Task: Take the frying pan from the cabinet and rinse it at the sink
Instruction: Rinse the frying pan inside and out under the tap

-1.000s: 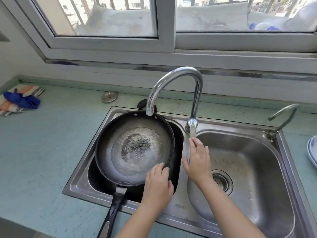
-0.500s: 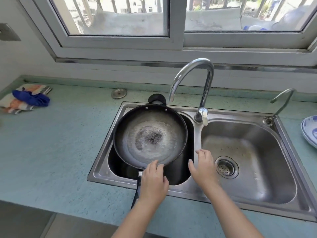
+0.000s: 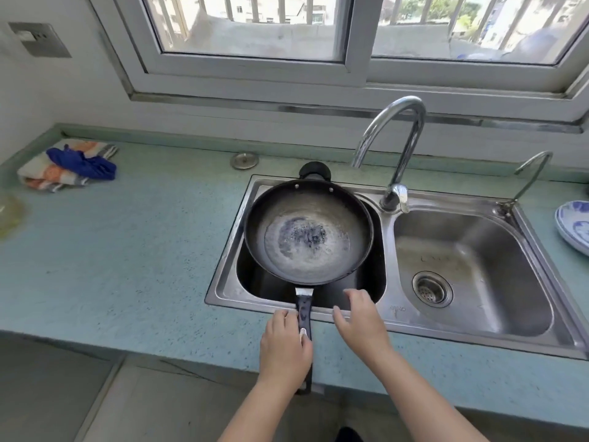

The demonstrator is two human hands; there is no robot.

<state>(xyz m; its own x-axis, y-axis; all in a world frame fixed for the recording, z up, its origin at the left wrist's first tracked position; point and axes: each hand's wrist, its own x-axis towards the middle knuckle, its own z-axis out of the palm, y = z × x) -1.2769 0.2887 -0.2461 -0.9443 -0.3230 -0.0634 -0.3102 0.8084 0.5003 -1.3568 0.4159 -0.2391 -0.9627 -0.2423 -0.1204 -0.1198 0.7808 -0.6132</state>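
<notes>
Over the left basin of the sink (image 3: 223, 282) sits the frying pan (image 3: 308, 237), a cloudy film in its bottom, its handle (image 3: 304, 306) crossing the front rim. My left hand (image 3: 285, 342) grips that handle, thumb on top, fingertips hidden underneath. My right hand (image 3: 360, 320) hovers just beside, fingers apart, holding nothing. The pan hides most of the basin; a plate (image 3: 573, 228) is cut off at right.

It was a home kitchen: a steel double sink (image 3: 497, 256) with a curved tap (image 3: 411, 138) sat in a blue counter (image 3: 127, 250) below a window (image 3: 248, 36).
</notes>
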